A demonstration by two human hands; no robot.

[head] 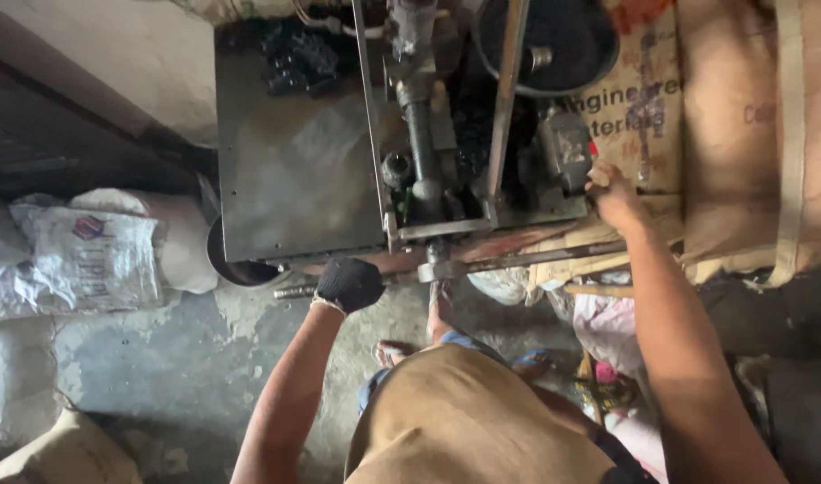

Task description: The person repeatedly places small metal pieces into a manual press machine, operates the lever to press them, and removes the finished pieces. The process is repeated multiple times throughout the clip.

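My gloved left hand (348,284) closed round a metal rod (518,260) below the greasy machine (303,170), my bare right hand (614,199) gripping the machine's right edge beside cardboard (733,134), fingers curled.

White printed sack (92,255) lies left; brown cardboard box (697,116) stands right.

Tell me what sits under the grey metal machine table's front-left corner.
A dark round container pokes out below the grey table, beside white sacks. Its contents and most of its body stay hidden.
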